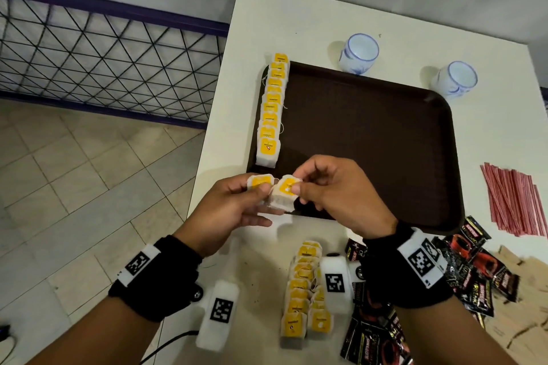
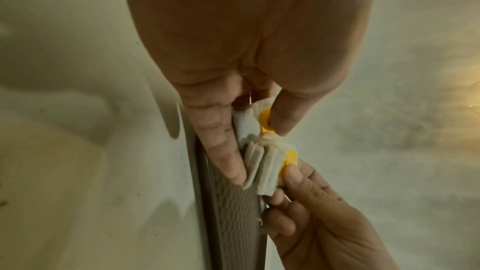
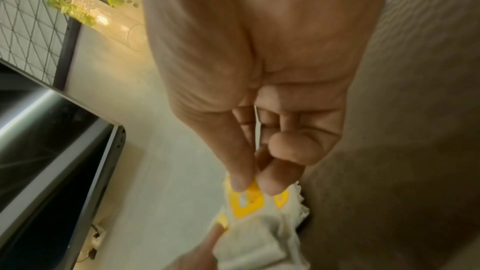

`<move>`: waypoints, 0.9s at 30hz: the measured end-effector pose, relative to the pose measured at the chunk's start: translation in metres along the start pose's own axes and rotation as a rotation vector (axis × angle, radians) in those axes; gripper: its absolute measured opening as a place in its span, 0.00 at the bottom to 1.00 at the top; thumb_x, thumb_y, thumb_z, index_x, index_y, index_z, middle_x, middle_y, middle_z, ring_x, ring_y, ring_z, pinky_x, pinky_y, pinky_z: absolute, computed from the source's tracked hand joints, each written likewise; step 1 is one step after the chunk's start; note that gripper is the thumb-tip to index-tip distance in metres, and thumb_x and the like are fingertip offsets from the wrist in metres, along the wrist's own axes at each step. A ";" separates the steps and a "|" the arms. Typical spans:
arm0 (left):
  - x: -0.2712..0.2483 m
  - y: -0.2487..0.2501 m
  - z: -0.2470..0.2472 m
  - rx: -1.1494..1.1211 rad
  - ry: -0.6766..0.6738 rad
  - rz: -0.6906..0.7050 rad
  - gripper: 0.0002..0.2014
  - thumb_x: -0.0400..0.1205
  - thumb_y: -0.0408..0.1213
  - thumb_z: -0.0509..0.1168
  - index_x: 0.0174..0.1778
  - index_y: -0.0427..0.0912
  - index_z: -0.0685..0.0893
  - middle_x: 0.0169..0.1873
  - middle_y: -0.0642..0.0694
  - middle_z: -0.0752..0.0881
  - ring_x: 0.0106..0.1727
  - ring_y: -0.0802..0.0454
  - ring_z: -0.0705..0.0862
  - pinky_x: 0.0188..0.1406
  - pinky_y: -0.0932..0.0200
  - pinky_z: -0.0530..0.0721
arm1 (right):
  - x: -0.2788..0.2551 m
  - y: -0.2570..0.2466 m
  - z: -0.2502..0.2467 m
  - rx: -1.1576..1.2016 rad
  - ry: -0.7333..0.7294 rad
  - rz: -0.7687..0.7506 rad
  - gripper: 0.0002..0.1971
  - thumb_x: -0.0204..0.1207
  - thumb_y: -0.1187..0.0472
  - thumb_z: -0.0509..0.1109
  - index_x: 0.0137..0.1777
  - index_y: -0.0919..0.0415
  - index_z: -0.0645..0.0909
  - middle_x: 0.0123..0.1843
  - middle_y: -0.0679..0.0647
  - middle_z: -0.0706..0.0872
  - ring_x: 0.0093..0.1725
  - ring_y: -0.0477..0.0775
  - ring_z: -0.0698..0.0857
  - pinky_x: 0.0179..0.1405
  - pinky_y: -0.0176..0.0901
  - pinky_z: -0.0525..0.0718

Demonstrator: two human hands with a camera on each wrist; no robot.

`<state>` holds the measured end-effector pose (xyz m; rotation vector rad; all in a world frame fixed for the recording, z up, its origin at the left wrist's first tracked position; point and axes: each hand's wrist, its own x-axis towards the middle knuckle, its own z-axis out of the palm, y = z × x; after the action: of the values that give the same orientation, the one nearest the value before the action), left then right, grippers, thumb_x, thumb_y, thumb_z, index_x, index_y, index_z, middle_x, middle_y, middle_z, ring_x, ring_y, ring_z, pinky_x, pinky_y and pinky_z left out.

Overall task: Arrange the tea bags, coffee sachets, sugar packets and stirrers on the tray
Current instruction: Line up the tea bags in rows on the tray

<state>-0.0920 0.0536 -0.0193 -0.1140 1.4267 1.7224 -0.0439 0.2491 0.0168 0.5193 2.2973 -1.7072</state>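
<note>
A dark brown tray [image 1: 370, 133] lies on the white table, with a row of several yellow-tagged tea bags [image 1: 271, 115] overlapping along its left edge. Above the tray's near left corner both hands hold a small bunch of tea bags. My left hand [image 1: 262, 197] grips one tea bag [image 1: 260, 180] between thumb and fingers. My right hand [image 1: 296, 187] pinches the neighbouring tea bag [image 1: 281, 200] by its yellow tag. The left wrist view shows the bags [image 2: 265, 163] edge-on between both hands. In the right wrist view thumb and forefinger pinch the yellow tag [image 3: 249, 198].
Loose tea bags [image 1: 305, 290] lie near the table's front. Black coffee sachets [image 1: 474, 270], brown sugar packets [image 1: 527, 305] and red stirrers [image 1: 513, 201] sit to the right. Two white cups [image 1: 358, 52] [image 1: 455, 80] stand behind the tray. The table's left edge drops to tiled floor.
</note>
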 end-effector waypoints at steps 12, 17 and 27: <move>0.002 -0.006 -0.001 0.051 0.099 0.053 0.12 0.81 0.30 0.73 0.60 0.38 0.88 0.50 0.38 0.93 0.51 0.41 0.93 0.41 0.57 0.91 | 0.011 -0.007 -0.007 0.035 0.063 0.016 0.04 0.76 0.68 0.77 0.45 0.64 0.84 0.31 0.62 0.89 0.29 0.60 0.83 0.24 0.45 0.75; -0.002 -0.009 -0.011 0.074 0.210 0.049 0.11 0.80 0.31 0.73 0.58 0.41 0.89 0.49 0.42 0.93 0.50 0.45 0.93 0.43 0.55 0.92 | 0.022 -0.001 -0.012 0.001 0.095 0.046 0.04 0.79 0.71 0.73 0.48 0.69 0.80 0.34 0.64 0.90 0.33 0.62 0.90 0.25 0.44 0.82; -0.010 -0.015 -0.019 0.068 0.198 0.077 0.09 0.81 0.29 0.72 0.57 0.36 0.89 0.47 0.39 0.93 0.48 0.44 0.94 0.41 0.57 0.91 | 0.061 -0.001 0.022 -0.015 -0.097 0.135 0.03 0.82 0.72 0.70 0.51 0.69 0.77 0.36 0.65 0.88 0.31 0.57 0.89 0.23 0.38 0.84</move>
<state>-0.0843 0.0321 -0.0313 -0.1999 1.6518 1.7615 -0.0999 0.2364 -0.0128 0.5621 2.1548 -1.6138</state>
